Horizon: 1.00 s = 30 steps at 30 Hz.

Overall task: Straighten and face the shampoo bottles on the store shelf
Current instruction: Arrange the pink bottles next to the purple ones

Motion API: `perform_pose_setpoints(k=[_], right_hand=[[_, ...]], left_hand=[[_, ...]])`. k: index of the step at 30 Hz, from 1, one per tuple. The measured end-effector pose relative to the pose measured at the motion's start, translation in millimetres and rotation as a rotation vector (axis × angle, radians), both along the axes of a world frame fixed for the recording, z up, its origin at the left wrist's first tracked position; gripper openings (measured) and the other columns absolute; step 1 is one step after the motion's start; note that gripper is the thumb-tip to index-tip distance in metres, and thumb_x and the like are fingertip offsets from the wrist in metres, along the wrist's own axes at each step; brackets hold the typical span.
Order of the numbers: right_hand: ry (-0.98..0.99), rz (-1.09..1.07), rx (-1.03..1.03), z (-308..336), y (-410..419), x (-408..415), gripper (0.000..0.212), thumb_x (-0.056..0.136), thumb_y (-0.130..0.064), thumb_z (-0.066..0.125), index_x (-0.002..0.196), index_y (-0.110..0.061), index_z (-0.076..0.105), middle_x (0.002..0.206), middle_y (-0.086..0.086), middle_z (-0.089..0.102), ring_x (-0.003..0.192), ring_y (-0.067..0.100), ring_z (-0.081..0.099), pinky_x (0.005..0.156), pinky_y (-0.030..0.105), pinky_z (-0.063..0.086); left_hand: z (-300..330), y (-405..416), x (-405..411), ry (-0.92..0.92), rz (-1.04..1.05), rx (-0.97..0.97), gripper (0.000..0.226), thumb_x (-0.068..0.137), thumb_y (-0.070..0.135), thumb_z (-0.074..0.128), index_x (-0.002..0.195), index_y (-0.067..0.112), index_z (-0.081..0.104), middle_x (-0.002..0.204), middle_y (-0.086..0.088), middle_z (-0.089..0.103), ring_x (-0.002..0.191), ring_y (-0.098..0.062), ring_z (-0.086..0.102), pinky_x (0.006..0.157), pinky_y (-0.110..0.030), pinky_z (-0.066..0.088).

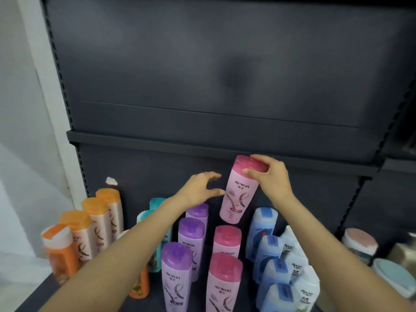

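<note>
right hand (269, 176) grips the pink cap of a tilted pink shampoo bottle (238, 194), held above the shelf's (67, 289) pink row. left hand (200, 190) reaches toward it, fingers spread, holding nothing, thumb near its side.

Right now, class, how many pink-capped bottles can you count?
3. One held bottle is gripped at its cap by the right hand at the back; two stand below it, a middle bottle and a front bottle. None seem hidden.
</note>
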State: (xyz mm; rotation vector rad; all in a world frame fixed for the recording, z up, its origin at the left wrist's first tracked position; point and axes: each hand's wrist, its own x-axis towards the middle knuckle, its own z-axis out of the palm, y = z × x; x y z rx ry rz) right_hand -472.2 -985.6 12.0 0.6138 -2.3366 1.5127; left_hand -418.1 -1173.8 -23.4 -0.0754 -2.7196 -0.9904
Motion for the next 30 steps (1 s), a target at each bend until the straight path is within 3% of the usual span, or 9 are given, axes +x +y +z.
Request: perform_pose_setpoints(k=[5,9,12,15,18,21,24,26,30], right_hand=[[-0.072,0.061,-0.264,28.4,9.2,15.0,0.044,0.075,-0.007,0.076,0.117,-0.01,0.065,0.103,0.0,0.068,0.093,0.011,0.063,0.086,0.026,0.05],[-0.24,0.193,-0.499,31.1,20.0,23.0,0.036,0.078,-0.002,0.072,0.112,-0.013,0.064,0.111,0.009,0.068,0.105,0.022,0.064,0.095,0.036,0.05],[-0.3,0.271,-0.539,31.5,25.3,28.6,0.038,0.085,-0.006,0.065,0.122,-0.012,0.059,0.119,0.01,0.064,0.109,0.02,0.061,0.096,0.034,0.049],[-0.354,0.283,-0.413,34.7,31.6,29.6,0.043,0.089,-0.022,0.063,0.131,-0.021,0.053,0.122,0.003,0.062,0.111,0.017,0.06,0.094,0.032,0.048],[-0.488,0.303,-0.356,30.9,31.2,31.5,0.047,0.085,-0.038,0.066,0.127,-0.022,0.054,0.122,0.006,0.059,0.107,0.021,0.063,0.095,0.037,0.05],[-0.518,0.241,-0.469,21.4,25.0,35.1,0.039,0.083,-0.033,0.069,0.115,-0.012,0.059,0.12,0.011,0.059,0.107,0.024,0.062,0.086,0.038,0.056],[-0.54,0.252,-0.659,15.4,22.3,38.6,0.026,0.083,-0.022,0.071,0.104,-0.009,0.064,0.109,0.009,0.062,0.104,0.023,0.063,0.078,0.036,0.058],[-0.569,0.266,-0.742,10.7,23.4,39.7,0.022,0.081,-0.018,0.072,0.1,-0.01,0.065,0.105,0.009,0.063,0.099,0.023,0.063,0.074,0.035,0.059],[-0.636,0.251,-0.867,-7.4,26.8,39.2,0.022,0.08,-0.016,0.073,0.101,-0.012,0.066,0.11,0.012,0.063,0.103,0.024,0.062,0.073,0.035,0.059]], left_hand=[[9.3,9.0,0.0,-0.043,-0.056,0.112,0.067,0.075,0.021,0.078,0.134,0.014,0.047,0.132,0.0,0.057,0.123,-0.014,0.052,0.105,-0.029,0.04],[15.3,13.2,5.3,-0.007,-0.056,0.135,0.043,0.073,0.014,0.078,0.11,0.019,0.057,0.109,0.004,0.065,0.098,-0.01,0.06,0.081,-0.018,0.048],[22.0,16.8,16.9,0.081,-0.024,0.044,0.04,0.073,0.017,0.078,0.107,0.015,0.058,0.106,0.0,0.064,0.09,-0.011,0.059,0.072,-0.016,0.046],[30.1,20.8,32.4,0.239,0.105,-0.089,0.047,0.073,0.022,0.077,0.114,0.014,0.057,0.105,-0.002,0.055,0.096,-0.016,0.051,0.08,-0.026,0.044],[35.6,22.0,46.4,0.388,0.21,-0.376,0.051,0.079,0.028,0.072,0.125,0.018,0.052,0.111,-0.001,0.05,0.102,-0.018,0.043,0.086,-0.032,0.041],[37.0,22.7,55.0,0.49,0.233,-0.566,0.053,0.082,0.028,0.069,0.13,0.019,0.049,0.115,-0.001,0.051,0.103,-0.021,0.043,0.085,-0.032,0.038],[37.8,20.4,58.8,0.528,0.215,-0.598,0.056,0.079,0.031,0.072,0.13,0.019,0.051,0.116,-0.001,0.053,0.102,-0.022,0.045,0.082,-0.031,0.037],[38.6,14.9,60.0,0.453,0.182,-0.584,0.059,0.078,0.04,0.071,0.131,0.023,0.05,0.119,0.002,0.051,0.105,-0.019,0.044,0.087,-0.029,0.037],[33.8,-4.4,67.8,0.311,0.192,-0.307,0.072,0.073,0.048,0.074,0.134,0.022,0.048,0.123,0.001,0.051,0.113,-0.018,0.045,0.097,-0.028,0.036]])
